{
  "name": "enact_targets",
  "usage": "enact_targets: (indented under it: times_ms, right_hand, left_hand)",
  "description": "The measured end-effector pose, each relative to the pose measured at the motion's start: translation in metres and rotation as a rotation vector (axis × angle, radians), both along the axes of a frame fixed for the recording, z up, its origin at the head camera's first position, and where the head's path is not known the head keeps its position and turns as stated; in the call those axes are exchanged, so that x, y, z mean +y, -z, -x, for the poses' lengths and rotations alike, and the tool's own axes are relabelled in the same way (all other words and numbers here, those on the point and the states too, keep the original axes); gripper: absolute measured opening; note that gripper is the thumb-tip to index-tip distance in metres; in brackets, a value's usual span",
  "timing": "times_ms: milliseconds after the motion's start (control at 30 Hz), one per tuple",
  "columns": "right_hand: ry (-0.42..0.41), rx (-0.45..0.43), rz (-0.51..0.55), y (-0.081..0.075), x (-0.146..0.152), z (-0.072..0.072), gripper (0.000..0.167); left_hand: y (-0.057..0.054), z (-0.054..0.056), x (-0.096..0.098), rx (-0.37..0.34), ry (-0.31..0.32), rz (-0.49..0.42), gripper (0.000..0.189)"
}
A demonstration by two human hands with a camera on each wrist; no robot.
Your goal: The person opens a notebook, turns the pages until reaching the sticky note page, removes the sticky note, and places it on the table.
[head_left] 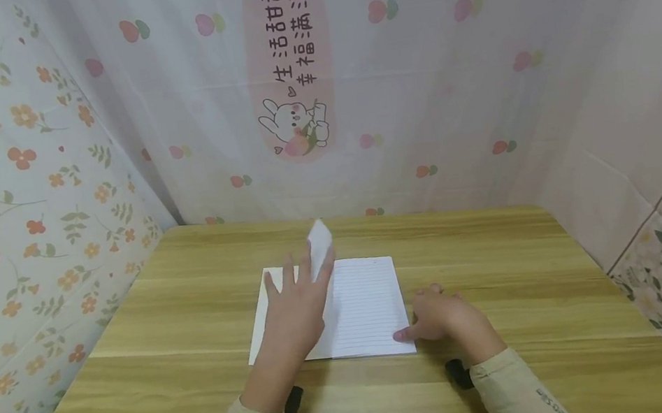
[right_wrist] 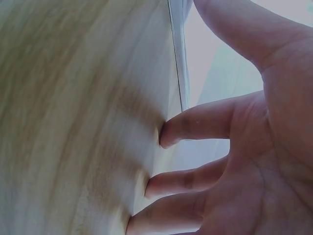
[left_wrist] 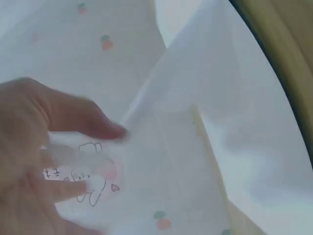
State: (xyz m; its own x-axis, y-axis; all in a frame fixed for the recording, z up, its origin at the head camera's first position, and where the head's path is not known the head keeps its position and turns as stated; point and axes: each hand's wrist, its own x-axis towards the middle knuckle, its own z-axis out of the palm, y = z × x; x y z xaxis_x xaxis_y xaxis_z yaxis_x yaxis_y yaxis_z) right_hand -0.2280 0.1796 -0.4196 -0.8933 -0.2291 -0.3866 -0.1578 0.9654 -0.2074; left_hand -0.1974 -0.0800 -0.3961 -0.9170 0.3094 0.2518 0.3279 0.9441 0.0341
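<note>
An open notebook (head_left: pixel 367 307) with a lined right page lies on the wooden table. My left hand (head_left: pixel 294 307) is over its left half, fingers spread, with a raised page (head_left: pixel 320 242) standing up beside the index finger and thumb. In the left wrist view, the blurred thumb tip is right at the edge of that lifted page (left_wrist: pixel 220 83). At the lower right corner, my right hand (head_left: pixel 441 314) rests its thumb on the page. The other right fingers (right_wrist: pixel 205 122) reach down to the tabletop just outside the notebook edge.
The wooden table (head_left: pixel 505 267) extends around the notebook on all sides. Behind it hangs a pale curtain (head_left: pixel 448 91) with printed fruit and a rabbit; a flowered curtain (head_left: pixel 7 209) hangs at the left. Dark wrist-worn pieces (head_left: pixel 458 373) sit below both hands.
</note>
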Motion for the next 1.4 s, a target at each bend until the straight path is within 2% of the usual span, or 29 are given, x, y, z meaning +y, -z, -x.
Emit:
enact_targets:
  times_ms: [67, 100, 167, 233, 333, 400, 500, 633, 867, 1000, 1133, 1267, 1400]
  right_hand:
    - [0.001, -0.001, 0.001, 0.001, 0.001, 0.000, 0.073]
    - [-0.001, 0.000, 0.002, 0.000, 0.001, 0.000, 0.071]
    - [-0.012, 0.001, 0.000, 0.000, 0.001, 0.000, 0.065]
    - [-0.025, 0.002, -0.003, 0.000, 0.001, -0.001, 0.060]
    - [-0.034, 0.000, -0.009, 0.000, 0.001, -0.002, 0.060]
    - [-0.029, -0.001, -0.011, 0.000, 0.000, -0.002, 0.066]
    - [-0.022, -0.005, -0.011, -0.001, 0.000, -0.003, 0.072]
    - [-0.022, -0.007, -0.016, -0.001, 0.001, -0.003, 0.068]
    - [-0.025, -0.002, -0.035, -0.003, -0.001, -0.003, 0.065]
    - [-0.019, -0.002, -0.026, -0.002, 0.001, -0.004, 0.063]
    - [0.002, 0.013, 0.003, 0.000, 0.005, -0.004, 0.067]
    - [0.007, 0.041, 0.029, 0.001, 0.010, -0.005, 0.079]
    - [-0.010, 0.076, 0.038, 0.001, 0.012, -0.006, 0.075]
  left_hand:
    - [0.000, -0.003, -0.002, 0.031, -0.019, 0.158, 0.076]
    - [0.001, -0.004, -0.003, 0.008, -0.017, 0.210, 0.069]
    - [0.005, -0.007, -0.004, -0.081, -0.001, 0.277, 0.052]
    - [0.009, -0.009, -0.003, -0.194, 0.014, 0.271, 0.040]
    - [0.014, -0.009, 0.000, -0.344, 0.033, 0.196, 0.030]
    - [0.017, -0.007, 0.001, -0.407, 0.044, 0.153, 0.027]
    - [0.019, -0.004, 0.004, -0.443, 0.058, 0.125, 0.021]
    - [0.018, 0.002, 0.008, -0.473, 0.054, 0.091, 0.032]
    - [0.024, 0.012, 0.014, -0.609, 0.070, 0.003, 0.063]
    - [0.026, 0.015, 0.017, -0.649, 0.057, -0.030, 0.078]
    - [0.026, 0.018, 0.018, -0.645, 0.048, -0.038, 0.079]
    - [0.024, 0.020, 0.020, -0.645, 0.047, -0.026, 0.076]
    - [0.025, 0.021, 0.022, -0.647, 0.039, -0.029, 0.077]
